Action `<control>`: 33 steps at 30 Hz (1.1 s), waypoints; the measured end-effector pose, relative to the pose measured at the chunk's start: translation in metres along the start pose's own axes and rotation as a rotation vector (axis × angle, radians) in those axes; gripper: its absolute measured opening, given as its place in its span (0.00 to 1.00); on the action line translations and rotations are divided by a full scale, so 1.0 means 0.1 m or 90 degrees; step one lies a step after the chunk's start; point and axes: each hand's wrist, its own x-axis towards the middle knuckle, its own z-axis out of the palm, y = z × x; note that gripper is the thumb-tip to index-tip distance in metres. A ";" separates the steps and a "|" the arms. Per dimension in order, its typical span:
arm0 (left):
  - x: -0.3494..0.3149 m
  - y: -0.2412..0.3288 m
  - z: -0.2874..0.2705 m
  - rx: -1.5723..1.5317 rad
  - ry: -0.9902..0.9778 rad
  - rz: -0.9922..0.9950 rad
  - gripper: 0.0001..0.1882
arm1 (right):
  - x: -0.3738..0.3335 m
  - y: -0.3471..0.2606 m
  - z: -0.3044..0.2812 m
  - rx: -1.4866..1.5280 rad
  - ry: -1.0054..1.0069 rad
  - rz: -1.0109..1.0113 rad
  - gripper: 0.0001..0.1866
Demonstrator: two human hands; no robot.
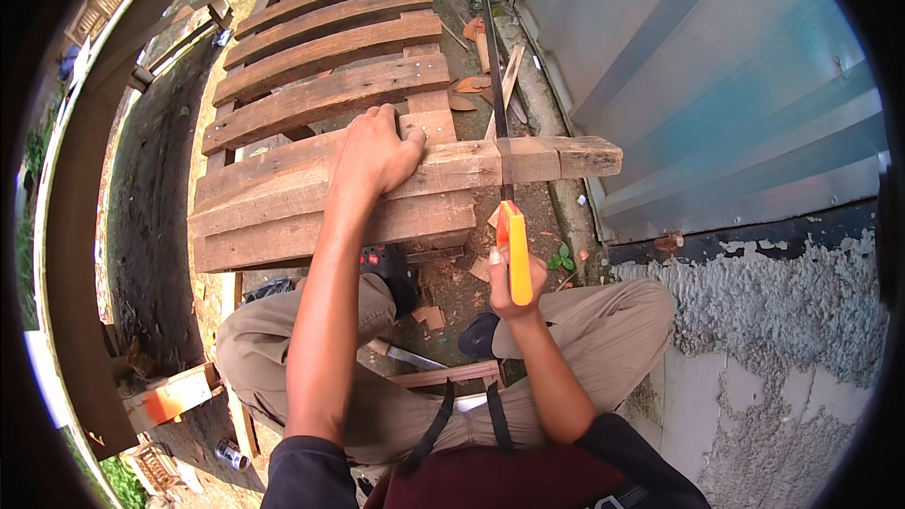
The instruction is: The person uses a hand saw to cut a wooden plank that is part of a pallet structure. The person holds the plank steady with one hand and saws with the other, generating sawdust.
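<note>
My right hand (518,285) is closed round the yellow and orange handle of a hand saw (516,245). The saw's dark blade runs away from me and crosses a wooden beam (457,166) near its right end. Pressed down on that beam, my left hand (379,153) holds it from above, thumb apart and fingers bent over toward the far side. The beam lies across a slatted wooden bench (330,108), and its right end sticks out past the bench. How deep the blade sits in the wood I cannot tell.
A corrugated metal sheet (716,85) stands close on the right, above a rough grey wall (754,320). A knife (415,356) lies on the ground between my legs, near wood scraps (429,318). On the left are a wooden frame (80,226) and a can (231,454).
</note>
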 end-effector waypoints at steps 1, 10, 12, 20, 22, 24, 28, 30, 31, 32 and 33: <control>-0.02 -0.03 0.06 0.007 0.029 0.008 0.31 | -0.03 -0.25 -0.11 -0.005 -0.013 0.052 0.06; 0.04 -0.10 0.07 0.001 -0.023 0.015 0.33 | -1.57 -1.32 -1.09 -0.115 -0.079 0.134 0.04; 0.00 -0.11 0.05 0.004 -0.028 0.004 0.34 | -1.68 -1.39 -1.10 -0.104 -0.065 0.151 0.04; 0.02 -0.01 0.05 -0.016 -0.033 -0.003 0.34 | 0.24 -0.68 -0.13 -0.007 0.041 0.199 0.12; 0.02 -0.02 0.02 -0.015 -0.034 -0.012 0.35 | 0.16 -0.61 -0.12 -0.011 0.037 0.190 0.12; 0.00 -0.02 0.02 -0.021 -0.044 -0.021 0.35 | 0.11 -0.61 -0.14 -0.008 0.033 0.186 0.12; 0.05 0.00 -0.01 -0.029 -0.044 -0.038 0.34 | 0.21 -0.82 -0.17 -0.017 0.033 0.220 0.11; 0.08 -0.09 0.05 -0.027 -0.031 -0.035 0.32 | -0.02 -1.00 -0.23 -0.001 0.029 0.224 0.10; 0.07 -0.08 0.04 -0.024 -0.045 -0.042 0.34 | -0.29 -1.09 -0.36 -0.009 0.012 0.233 0.09; 0.02 -0.06 0.04 -0.025 -0.048 -0.040 0.33 | -0.59 -1.16 -0.55 -0.014 -0.018 0.268 0.08; -0.02 -0.01 0.04 -0.025 -0.052 -0.036 0.33 | -0.89 -1.24 -0.68 -0.018 -0.004 0.255 0.07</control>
